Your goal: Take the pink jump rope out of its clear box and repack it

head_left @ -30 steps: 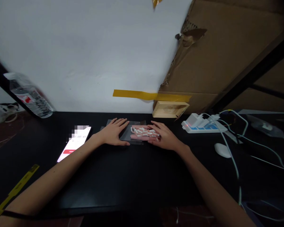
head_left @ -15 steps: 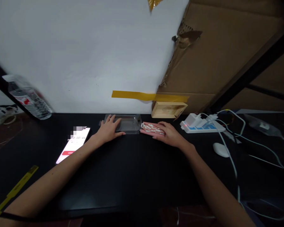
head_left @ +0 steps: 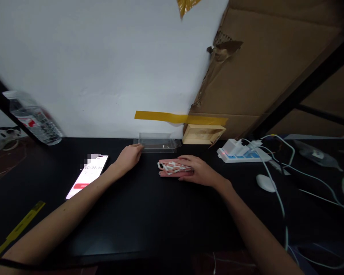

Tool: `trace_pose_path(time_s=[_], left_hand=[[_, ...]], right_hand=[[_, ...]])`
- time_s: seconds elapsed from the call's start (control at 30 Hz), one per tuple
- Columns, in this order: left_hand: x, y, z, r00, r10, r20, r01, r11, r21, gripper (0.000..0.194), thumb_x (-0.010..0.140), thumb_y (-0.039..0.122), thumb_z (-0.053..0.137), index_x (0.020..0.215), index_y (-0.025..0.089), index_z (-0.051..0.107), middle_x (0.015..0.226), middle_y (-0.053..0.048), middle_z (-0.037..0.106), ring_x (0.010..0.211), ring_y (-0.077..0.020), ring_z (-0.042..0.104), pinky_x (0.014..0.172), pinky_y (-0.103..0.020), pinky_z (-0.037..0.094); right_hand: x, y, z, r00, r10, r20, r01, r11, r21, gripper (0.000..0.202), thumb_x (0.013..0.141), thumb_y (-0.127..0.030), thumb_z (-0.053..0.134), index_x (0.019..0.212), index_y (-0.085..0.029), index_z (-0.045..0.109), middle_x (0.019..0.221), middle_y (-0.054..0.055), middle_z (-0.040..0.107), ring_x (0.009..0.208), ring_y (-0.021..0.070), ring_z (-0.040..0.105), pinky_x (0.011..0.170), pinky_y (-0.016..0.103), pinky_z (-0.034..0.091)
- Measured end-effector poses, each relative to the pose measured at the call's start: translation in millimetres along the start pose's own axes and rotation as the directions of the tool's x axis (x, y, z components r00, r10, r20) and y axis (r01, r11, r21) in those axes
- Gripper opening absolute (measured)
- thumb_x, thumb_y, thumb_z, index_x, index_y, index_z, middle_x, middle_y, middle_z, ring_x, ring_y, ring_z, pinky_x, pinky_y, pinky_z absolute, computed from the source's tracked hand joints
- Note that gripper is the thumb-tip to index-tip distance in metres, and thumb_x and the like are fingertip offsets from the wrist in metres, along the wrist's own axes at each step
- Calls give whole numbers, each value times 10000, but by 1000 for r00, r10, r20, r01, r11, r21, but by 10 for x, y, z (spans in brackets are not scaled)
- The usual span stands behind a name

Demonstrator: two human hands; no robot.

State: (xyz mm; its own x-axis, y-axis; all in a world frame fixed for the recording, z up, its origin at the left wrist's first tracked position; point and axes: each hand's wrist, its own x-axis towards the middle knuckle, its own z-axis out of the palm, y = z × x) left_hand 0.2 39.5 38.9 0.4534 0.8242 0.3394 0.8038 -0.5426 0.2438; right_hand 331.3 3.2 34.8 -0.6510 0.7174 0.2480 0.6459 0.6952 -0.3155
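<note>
My right hand (head_left: 201, 170) is wrapped round the right end of a pink bundle (head_left: 175, 172) with several white pieces showing across its top. The bundle is low over or on the black table; I cannot tell its exact kind. Left of it and further back, a clear plastic box (head_left: 159, 149) lies near the wall. At the left end of that box is my left hand (head_left: 131, 156), its fingers drawn together and closed on the edge. The fingertips are partly hidden.
A lit phone (head_left: 87, 175) lies left, near my left forearm. Behind stand a shallow cardboard tray (head_left: 202, 134) and a water bottle (head_left: 37, 124). On the right are a power strip (head_left: 243, 154) with plugs, a white mouse (head_left: 265, 183) and loose cables (head_left: 281, 206).
My left hand has gone from spread over the plastic box to closed at its left end. The box has shifted back and right. My right hand has brought the pink bundle nearer and left.
</note>
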Motion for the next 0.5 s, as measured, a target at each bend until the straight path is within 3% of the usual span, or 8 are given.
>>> trace_pose_path(time_s=[0.07,0.2,0.4,0.5], left_hand=[[15,32,-8,997,73,38,-71,997,-42,353,980,202,369,1166,177,667,1157,-120,698,1114,-256,663,944,-399,516],[5,155,-27,978,187,93,-183,982,-55,477,1029,363,326,1368,107,543,1420,-163,556,1387,-288,451,1119,-451,400],[-206,392,90,976,194,97,-194,981,-7,491,1028,414,333,1372,123,528,1430,-157,549,1383,-276,451,1160,-454,348],[-331,404,253,982,149,116,-153,988,33,585,1007,433,375,1467,73,404,1530,-210,416,1446,-312,354,1182,-487,297]], right_hand=[[90,-154,159,999,-38,-10,38,999,-39,657,825,-434,746,1421,-251,540,1403,135,575,1274,324,538,1061,517,426],[246,-391,428,996,-68,-55,63,994,-87,620,917,-488,614,1468,-241,474,1478,134,513,1351,317,457,1113,538,356],[349,-443,606,997,27,-68,-33,995,-92,713,917,-551,556,1513,-191,402,1550,156,431,1459,333,331,1187,558,248],[370,-410,646,996,54,-74,-58,997,-52,799,912,-605,535,1563,-205,302,1596,158,357,1505,343,240,1200,580,214]])
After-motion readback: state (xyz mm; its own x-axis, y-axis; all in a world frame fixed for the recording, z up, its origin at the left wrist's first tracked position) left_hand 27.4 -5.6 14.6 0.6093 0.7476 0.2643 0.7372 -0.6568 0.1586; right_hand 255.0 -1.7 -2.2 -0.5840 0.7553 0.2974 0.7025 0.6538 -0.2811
